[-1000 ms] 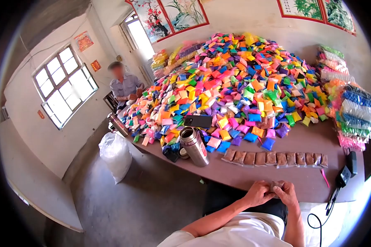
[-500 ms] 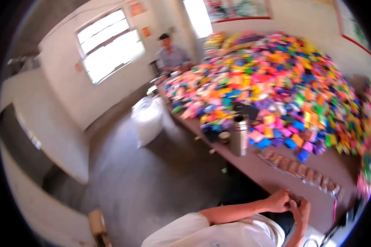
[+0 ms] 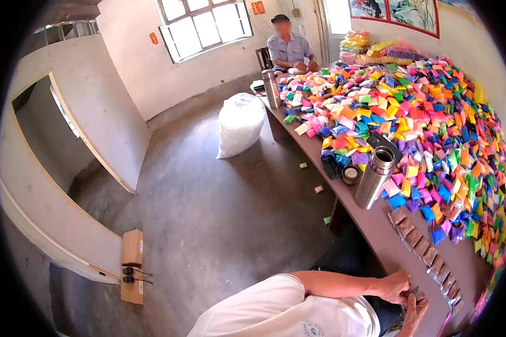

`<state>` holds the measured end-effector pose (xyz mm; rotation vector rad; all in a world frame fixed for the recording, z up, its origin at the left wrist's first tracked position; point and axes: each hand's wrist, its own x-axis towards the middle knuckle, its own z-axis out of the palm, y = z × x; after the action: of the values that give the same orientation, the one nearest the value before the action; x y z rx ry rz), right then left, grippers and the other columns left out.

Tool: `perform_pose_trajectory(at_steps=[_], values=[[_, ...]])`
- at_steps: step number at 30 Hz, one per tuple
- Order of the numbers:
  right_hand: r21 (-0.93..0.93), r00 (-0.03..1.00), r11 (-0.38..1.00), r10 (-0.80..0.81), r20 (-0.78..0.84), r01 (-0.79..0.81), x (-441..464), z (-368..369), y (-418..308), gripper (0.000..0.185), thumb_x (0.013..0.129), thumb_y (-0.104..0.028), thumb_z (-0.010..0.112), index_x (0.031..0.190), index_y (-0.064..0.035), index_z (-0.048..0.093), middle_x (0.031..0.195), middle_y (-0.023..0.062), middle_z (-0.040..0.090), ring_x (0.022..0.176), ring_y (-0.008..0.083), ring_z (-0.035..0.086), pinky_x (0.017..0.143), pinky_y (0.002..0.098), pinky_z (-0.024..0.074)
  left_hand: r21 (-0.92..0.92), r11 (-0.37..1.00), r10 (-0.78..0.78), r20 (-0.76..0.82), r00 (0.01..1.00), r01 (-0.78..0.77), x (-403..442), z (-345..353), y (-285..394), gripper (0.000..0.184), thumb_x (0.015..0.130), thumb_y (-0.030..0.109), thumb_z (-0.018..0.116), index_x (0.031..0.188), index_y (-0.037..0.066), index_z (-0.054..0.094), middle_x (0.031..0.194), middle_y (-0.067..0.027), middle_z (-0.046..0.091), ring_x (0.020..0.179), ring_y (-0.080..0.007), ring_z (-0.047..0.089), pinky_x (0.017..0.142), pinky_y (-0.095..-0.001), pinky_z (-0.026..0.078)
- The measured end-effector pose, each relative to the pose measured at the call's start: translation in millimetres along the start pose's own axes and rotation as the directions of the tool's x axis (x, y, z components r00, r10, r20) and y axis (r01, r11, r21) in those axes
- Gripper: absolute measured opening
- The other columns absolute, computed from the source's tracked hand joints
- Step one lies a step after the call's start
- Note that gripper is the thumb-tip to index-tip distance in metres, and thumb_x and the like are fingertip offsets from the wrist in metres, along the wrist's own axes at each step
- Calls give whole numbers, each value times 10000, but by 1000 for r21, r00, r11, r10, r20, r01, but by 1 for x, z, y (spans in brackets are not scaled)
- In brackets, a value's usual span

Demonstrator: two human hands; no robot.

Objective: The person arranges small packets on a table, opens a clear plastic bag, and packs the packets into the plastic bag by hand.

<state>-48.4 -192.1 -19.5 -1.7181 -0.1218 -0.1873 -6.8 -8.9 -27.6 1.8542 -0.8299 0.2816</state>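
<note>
At the table's near edge, my left hand (image 3: 394, 286) and my right hand (image 3: 415, 314) meet, fingers closed and pinching. Between them is a small brown packet (image 3: 415, 292), mostly covered by the fingers. Just beyond lies a joined strip of brown packets (image 3: 424, 251), stretched along the tabletop and touched by neither hand. A thin pink strand (image 3: 445, 324) shows beside my right hand.
A large heap of colourful small packets (image 3: 410, 123) covers much of the table (image 3: 371, 230). An uncapped steel flask (image 3: 375, 178) and its lid (image 3: 350, 175) stand near the edge. Another person (image 3: 291, 48) sits at the far end. A white sack (image 3: 240, 124) stands on the floor.
My view has swung left, so the heap, flask and window sit farther right, and the blur has gone. My hands stay together at the table edge.
</note>
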Motion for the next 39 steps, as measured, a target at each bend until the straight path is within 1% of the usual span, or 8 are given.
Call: perform_pose_trajectory(at_steps=[6, 9, 11, 15, 19, 26, 32, 39], values=[[-16, 957, 957, 289, -3, -289, -3, -2, -29, 386, 911, -122, 613, 1245, 40, 510, 1202, 128, 568, 990, 140, 572, 717, 271, 508, -67, 996, -60, 82, 995, 65, 5, -19, 20, 170, 725, 195, 734, 761, 35, 690, 794, -160, 669, 752, -378, 633, 692, -444, 507], [-32, 957, 957, 288, 15, -288, 8, 14, -40, 186, 890, -171, 638, 883, 8, 691, 787, -2, 643, 749, 97, 581, 631, 275, 474, -21, 999, -22, 93, 995, 24, 12, -26, 23, 226, 777, 275, 741, 769, 51, 711, 780, -151, 681, 742, -338, 667, 667, -452, 508], [-243, 946, 916, 322, -31, -319, 13, 7, -33, 304, 878, -256, 658, 773, 29, 652, 612, -20, 551, 603, 87, 501, 502, 310, 404, 45, 998, -51, 147, 988, 45, 23, -36, 39, 303, 802, 367, 717, 711, 78, 727, 705, -153, 668, 649, -358, 652, 614, -435, 517], [124, 972, 972, 181, 151, -201, 2, 7, -53, 221, 931, -152, 620, 1064, 24, 627, 863, 3, 600, 757, 74, 516, 628, 263, 447, -98, 994, 65, 87, 994, -56, 18, -25, 33, 183, 788, 243, 728, 809, 61, 724, 789, -120, 694, 738, -335, 660, 672, -431, 508], [270, 967, 946, 119, 227, -180, 5, 5, -32, 233, 953, -129, 593, 1127, 23, 626, 906, 7, 621, 781, 72, 539, 657, 243, 461, 164, 983, 54, 196, 979, -87, 8, -25, 26, 183, 827, 242, 699, 823, 60, 704, 841, -106, 689, 788, -304, 615, 718, -437, 462], [127, 990, 991, 20, 138, -38, 5, 9, -22, 236, 974, -212, 606, 888, 8, 622, 692, -37, 541, 630, 50, 467, 530, 239, 397, 134, 982, 104, 198, 975, -132, 7, -25, 21, 238, 802, 280, 722, 765, 52, 662, 800, -85, 650, 780, -308, 594, 700, -450, 448], [200, 944, 958, 139, 299, -204, 7, -5, -26, 204, 968, -188, 591, 990, 10, 636, 779, -27, 565, 671, 46, 486, 558, 220, 408, 117, 990, 53, 199, 978, -77, 11, -26, 26, 247, 844, 291, 684, 812, 46, 667, 795, -98, 642, 774, -317, 592, 699, -447, 451], [168, 968, 962, 189, 166, -217, 6, 7, -31, 170, 923, -142, 585, 913, 22, 631, 716, -23, 554, 637, 54, 482, 539, 237, 408, 182, 978, 70, 194, 978, -106, 7, -25, 22, 274, 870, 313, 661, 839, 42, 682, 851, -106, 644, 837, -316, 589, 776, -451, 443]])
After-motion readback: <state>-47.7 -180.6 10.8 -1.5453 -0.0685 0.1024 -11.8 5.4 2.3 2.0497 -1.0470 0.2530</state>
